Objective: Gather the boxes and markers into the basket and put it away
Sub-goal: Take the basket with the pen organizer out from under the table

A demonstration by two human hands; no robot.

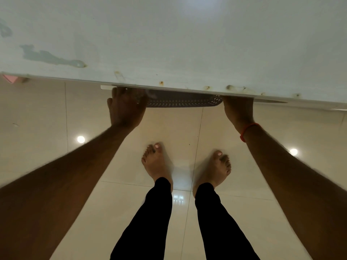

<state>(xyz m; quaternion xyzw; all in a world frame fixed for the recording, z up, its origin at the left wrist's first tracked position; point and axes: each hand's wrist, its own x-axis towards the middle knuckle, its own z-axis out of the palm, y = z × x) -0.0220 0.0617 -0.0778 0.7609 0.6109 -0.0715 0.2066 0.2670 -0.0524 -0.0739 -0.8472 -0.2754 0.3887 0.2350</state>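
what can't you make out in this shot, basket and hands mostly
Head view throughout:
basket: only a dark perforated strip shows; the white tabletop hides the rest and whatever is inside.
left hand: fingertips reach the tabletop's edge, so its hold is unclear.
right hand: fingers hidden under the same edge.
pink thing: cut off by the left frame edge and the tabletop; unidentifiable.

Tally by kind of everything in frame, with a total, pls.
Hands: 2, left hand and right hand
Basket: 1
Bare feet: 2, left foot and right foot
Red wristband: 1
White surface: 1
Pink item at far left edge: 1
Boxes, markers: 0 visible
Total: 8
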